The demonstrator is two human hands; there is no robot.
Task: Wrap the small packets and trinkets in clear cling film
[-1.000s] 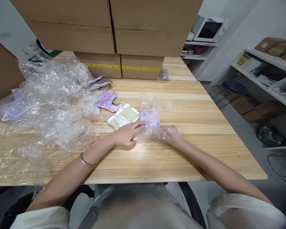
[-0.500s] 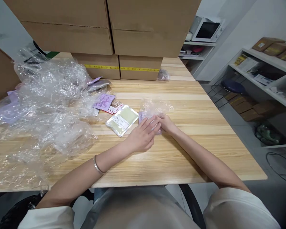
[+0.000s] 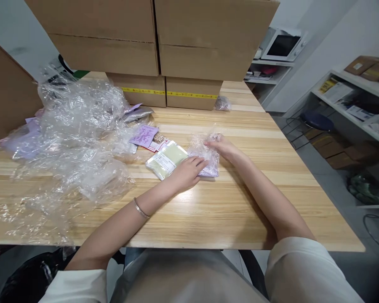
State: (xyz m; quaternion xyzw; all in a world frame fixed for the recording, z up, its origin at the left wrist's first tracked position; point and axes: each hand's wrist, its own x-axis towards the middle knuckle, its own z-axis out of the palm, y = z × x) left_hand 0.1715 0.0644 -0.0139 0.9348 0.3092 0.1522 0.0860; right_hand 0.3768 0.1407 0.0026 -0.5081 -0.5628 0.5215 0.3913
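Film (image 3: 197, 144) is seemingly pinched in the right hand (image 3: 223, 148); the packet (image 3: 211, 172) under it, on the desk (image 3: 196, 221), is held down by the left hand (image 3: 187, 171), laid open. On the pouch (image 3: 176, 154) beside it, label (image 3: 163, 162) print is too small to be read.

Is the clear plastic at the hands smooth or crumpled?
Crumpled: the clear plastic shows creases over the purple packet, bunching at the right hand.
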